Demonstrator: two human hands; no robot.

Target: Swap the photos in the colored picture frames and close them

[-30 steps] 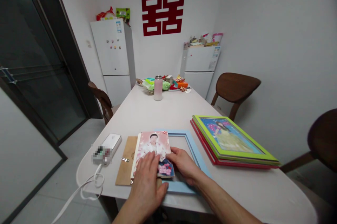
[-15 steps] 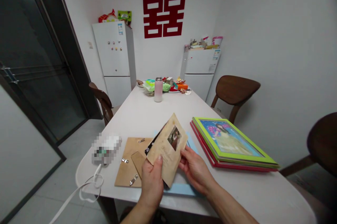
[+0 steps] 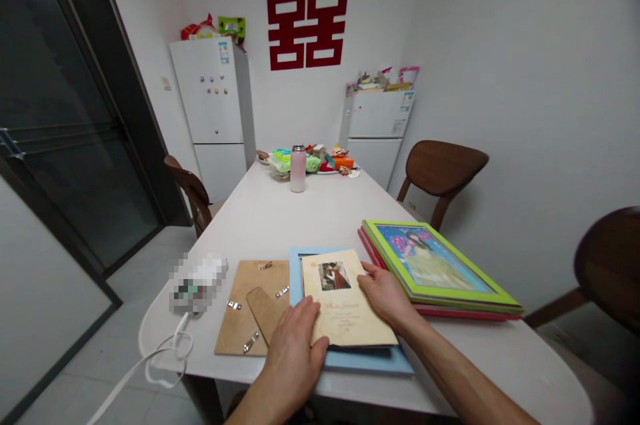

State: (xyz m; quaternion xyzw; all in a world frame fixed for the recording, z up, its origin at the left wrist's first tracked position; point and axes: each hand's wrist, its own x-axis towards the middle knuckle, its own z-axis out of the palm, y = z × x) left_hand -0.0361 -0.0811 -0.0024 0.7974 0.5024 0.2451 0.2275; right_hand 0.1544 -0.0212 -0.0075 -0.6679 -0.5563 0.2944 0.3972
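A beige printed sheet [image 3: 345,308] with a small picture near its top lies over a light blue picture frame [image 3: 365,362] on the white table [image 3: 310,218]. My left hand [image 3: 295,345] rests flat on the sheet's lower left edge, fingers stretched out. At the sheet's right edge my right hand [image 3: 385,295] touches it with fingers extended. The brown frame backing board [image 3: 247,308], with metal clips and a stand, lies flat just left of the blue frame.
A stack of frames [image 3: 435,268], green on top of red, lies to the right. A white device [image 3: 197,282] with a cable sits at the left. A pink bottle [image 3: 298,168] and snacks stand at the far end. Brown chairs [image 3: 440,168] surround the table.
The photo sheet was lifted off the frame, turned over so its beige side faces up, and laid back flat on the blue frame. Both hands now rest on it.
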